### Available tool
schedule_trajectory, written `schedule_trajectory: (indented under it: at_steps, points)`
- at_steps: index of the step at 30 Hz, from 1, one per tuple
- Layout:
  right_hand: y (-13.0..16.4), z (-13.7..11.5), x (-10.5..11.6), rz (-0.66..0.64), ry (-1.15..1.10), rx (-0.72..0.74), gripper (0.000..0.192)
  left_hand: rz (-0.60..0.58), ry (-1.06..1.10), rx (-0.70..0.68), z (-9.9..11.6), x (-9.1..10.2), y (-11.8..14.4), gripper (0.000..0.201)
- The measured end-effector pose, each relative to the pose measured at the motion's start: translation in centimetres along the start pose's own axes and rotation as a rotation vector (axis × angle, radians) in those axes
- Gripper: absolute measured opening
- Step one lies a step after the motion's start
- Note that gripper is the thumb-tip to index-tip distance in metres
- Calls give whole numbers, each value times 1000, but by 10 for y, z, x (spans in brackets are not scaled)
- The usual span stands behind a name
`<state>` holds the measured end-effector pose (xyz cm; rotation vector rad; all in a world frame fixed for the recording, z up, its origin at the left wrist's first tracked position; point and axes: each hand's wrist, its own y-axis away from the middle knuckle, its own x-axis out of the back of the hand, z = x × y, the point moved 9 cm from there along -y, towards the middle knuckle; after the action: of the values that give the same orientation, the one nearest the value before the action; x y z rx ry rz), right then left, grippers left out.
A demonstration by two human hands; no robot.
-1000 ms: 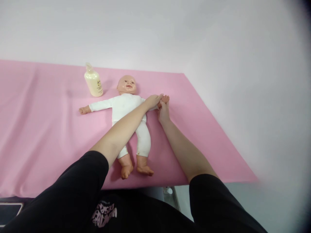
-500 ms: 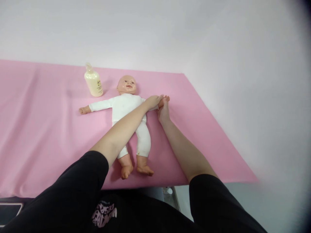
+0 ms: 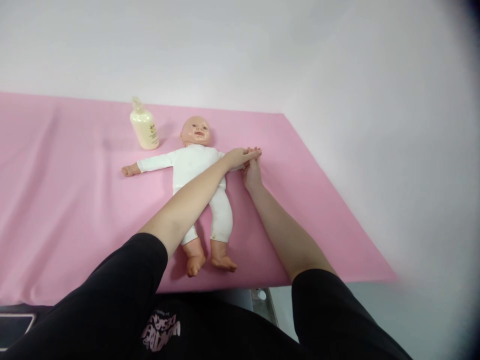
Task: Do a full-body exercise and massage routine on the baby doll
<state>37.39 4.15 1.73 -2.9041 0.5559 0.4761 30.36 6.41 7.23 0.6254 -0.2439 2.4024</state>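
Note:
A baby doll (image 3: 195, 167) in a white suit lies face up on a pink sheet (image 3: 60, 210), arms spread, feet toward me. My left hand (image 3: 237, 157) reaches across the doll's body and rests on its right-side wrist. My right hand (image 3: 252, 172) comes up from below and holds the doll's small hand, whose fingers show just above mine. Both of my hands are closed around that arm. The doll's sleeve there is hidden under my left hand.
A cream lotion bottle (image 3: 143, 126) stands upright on the sheet, left of the doll's head. The sheet's right edge (image 3: 337, 200) runs diagonally, with a pale wall behind. A dark phone-like object (image 3: 13, 327) lies at the lower left.
My left fingers have slid a little further out over the doll's hand, covering more of it. My right hand stays at the same spot. The doll has not shifted.

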Motion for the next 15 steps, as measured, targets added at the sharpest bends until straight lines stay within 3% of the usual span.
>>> schedule_trajectory:
  at_steps: [8,12,15]
  points:
    - [-5,9,2,10,-24,-42,73,-3,-100,-26,1,0,-2,61]
    - [-6,13,2,11,-36,-86,80,-15,-200,-33,0,0,-5,67]
    - [-7,13,1,0,-26,-95,81,17,-274,-92,3,4,-8,54]
